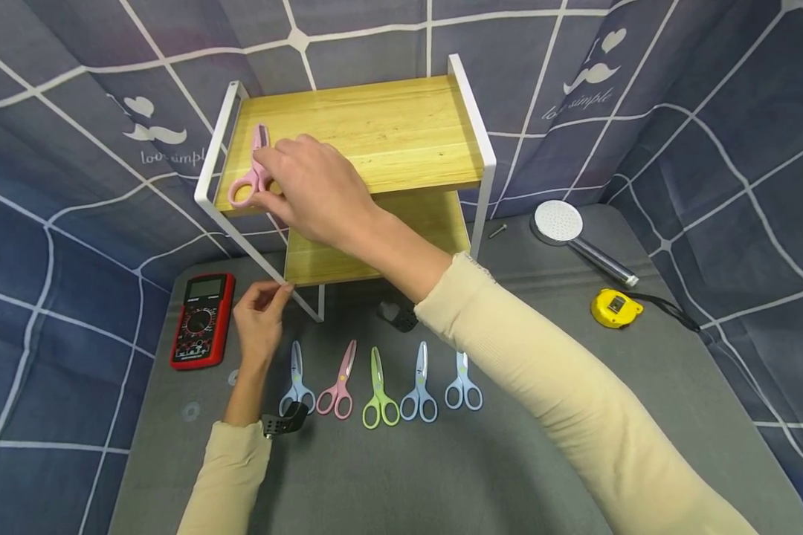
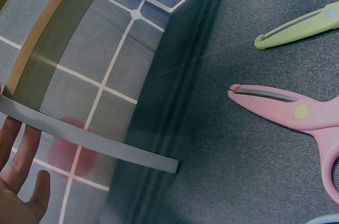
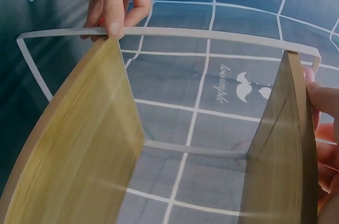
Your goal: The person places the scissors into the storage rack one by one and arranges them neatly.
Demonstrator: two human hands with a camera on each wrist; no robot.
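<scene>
Well, shelf on grey tabletop, blue curtain behind.

On my feed, the scissors look smooth plastic, the boards grained wood with a sheen, the frame painted metal, the tabletop matt cloth.

Curtained-off indoor nook, grid-printed drapes around a gray tabletop

A red and black multimeter lies at the left of a grey table. On the right lie a small screw, a shower head and a yellow tape measure, with a blue checked curtain behind.
</scene>
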